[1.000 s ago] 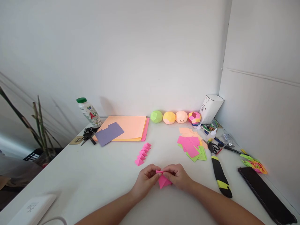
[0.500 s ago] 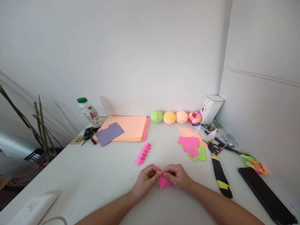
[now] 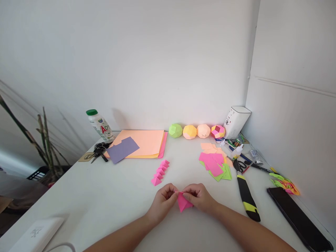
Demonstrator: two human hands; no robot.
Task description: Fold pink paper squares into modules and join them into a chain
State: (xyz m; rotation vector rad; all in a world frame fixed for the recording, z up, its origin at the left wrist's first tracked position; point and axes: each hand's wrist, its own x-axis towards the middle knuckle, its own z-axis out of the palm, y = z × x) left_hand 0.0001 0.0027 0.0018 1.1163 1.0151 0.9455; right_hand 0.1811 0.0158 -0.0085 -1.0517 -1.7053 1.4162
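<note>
A small folded piece of pink paper (image 3: 183,203) is pinched between my two hands near the front middle of the table. My left hand (image 3: 162,203) grips its upper left corner between thumb and forefinger. On the other side, my right hand (image 3: 201,197) pinches the top right edge, with the thumb lying over the front. The fingertips hide the upper edge of the paper. Just beyond my left hand stands a row of folded pink paper units (image 3: 160,173). Loose pink paper pieces (image 3: 214,163) lie over green ones (image 3: 225,173) beyond my right hand.
Several faceted paper balls (image 3: 189,132) line the wall. Coloured sheets (image 3: 143,141), a purple piece (image 3: 123,149), keys (image 3: 99,150) and a bottle (image 3: 101,126) lie or stand left. To the right are a utility knife (image 3: 246,197), scissors (image 3: 240,165), a glue bottle (image 3: 237,152) and a phone (image 3: 298,217).
My left thumb and fingers have shifted very slightly left along the pink paper's top edge, and the paper shows a little more of its face. Everything else stays in place.
</note>
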